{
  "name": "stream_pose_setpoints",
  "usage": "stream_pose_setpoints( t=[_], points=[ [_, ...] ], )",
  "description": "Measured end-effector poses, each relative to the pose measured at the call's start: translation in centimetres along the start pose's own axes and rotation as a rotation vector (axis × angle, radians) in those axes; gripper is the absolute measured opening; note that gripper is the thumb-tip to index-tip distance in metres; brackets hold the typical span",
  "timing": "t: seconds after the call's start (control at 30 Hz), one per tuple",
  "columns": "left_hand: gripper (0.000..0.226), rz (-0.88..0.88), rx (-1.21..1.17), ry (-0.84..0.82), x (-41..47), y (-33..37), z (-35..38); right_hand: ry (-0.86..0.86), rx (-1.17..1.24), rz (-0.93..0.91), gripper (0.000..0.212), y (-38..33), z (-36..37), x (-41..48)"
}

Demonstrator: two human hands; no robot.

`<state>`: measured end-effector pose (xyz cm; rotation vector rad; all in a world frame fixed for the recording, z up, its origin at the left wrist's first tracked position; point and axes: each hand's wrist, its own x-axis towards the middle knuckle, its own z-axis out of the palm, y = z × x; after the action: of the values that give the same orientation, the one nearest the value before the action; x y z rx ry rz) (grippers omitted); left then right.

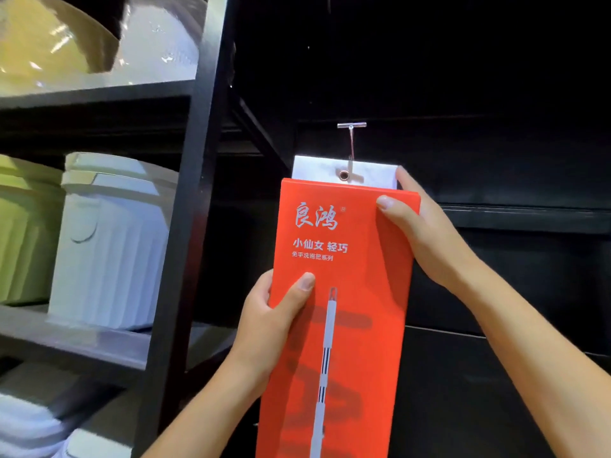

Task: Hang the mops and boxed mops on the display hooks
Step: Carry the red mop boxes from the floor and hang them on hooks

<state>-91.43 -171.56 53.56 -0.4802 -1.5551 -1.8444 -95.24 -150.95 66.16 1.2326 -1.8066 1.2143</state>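
Note:
A tall orange-red boxed mop (344, 292) with white lettering and a mop picture stands upright in the middle of the head view. Its white top flap (370, 175) carries a metal eyelet (344, 175). A thin metal display hook (351, 140) with a T-shaped base reaches down to the eyelet; whether its tip passes through is hard to tell. My left hand (271, 312) grips the box's left edge, thumb on the front. At the upper right corner my right hand (426, 233) holds the box, thumb on the front and a finger behind the flap.
A black shelf upright (185, 226) stands left of the box. On the shelves beside it sit a white ribbed bucket (109, 246), a pale green bucket (23, 239) and basins (59, 34) above. Behind the box is a dark back panel (496, 127).

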Motion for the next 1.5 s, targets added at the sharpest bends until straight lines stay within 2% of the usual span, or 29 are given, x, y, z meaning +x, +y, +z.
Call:
stream_pose_setpoints(
  t=[0.17, 0.33, 0.5, 0.63, 0.8, 0.9, 0.97, 1.07, 1.17, 1.5],
  points=[
    [0.064, 0.025, -0.024, -0.035, 0.6, 0.0, 0.0, 0.013, -0.069, -0.042, 0.06, -1.0, -0.6, 0.5],
    [0.05, 0.002, -0.052, -0.046, 1.5, 0.5, 0.5, 0.044, -0.088, -0.054, 0.066, -1.2, -0.8, 1.0],
    [0.053, 0.028, -0.073, -0.05, 2.4, 0.4, 0.7, 0.059, -0.077, -0.063, 0.056, -1.0, -0.8, 1.5],
    [0.053, 0.015, -0.087, -0.065, 2.9, -0.5, 0.7, 0.075, -0.079, -0.022, 0.058, 0.1, -0.6, 1.6],
    [0.052, -0.013, -0.096, -0.054, 3.6, -2.0, 0.9, 0.068, -0.081, 0.03, 0.051, 1.8, -0.1, 1.5],
    [0.048, -0.01, -0.102, -0.053, 4.1, -2.7, 1.1, 0.087, -0.099, 0.056, 0.061, 2.9, 0.0, 1.7],
    [0.043, 0.007, -0.101, -0.057, 4.5, -3.1, 1.2, 0.099, -0.136, 0.075, 0.067, 3.9, 0.0, 2.0],
    [0.037, 0.072, -0.076, -0.038, 5.1, -3.6, 1.6, 0.122, -0.21, 0.068, 0.062, 5.4, 0.1, 2.4],
    [0.037, 0.124, -0.038, -0.013, 5.8, -4.3, 1.9, 0.152, -0.26, 0.099, 0.071, 6.7, 0.2, 3.0],
    [0.042, 0.071, -0.075, -0.027, 7.9, -6.2, 1.8, 0.207, -0.509, 0.2, 0.058, 8.0, 0.5, 3.7]
  ],
)
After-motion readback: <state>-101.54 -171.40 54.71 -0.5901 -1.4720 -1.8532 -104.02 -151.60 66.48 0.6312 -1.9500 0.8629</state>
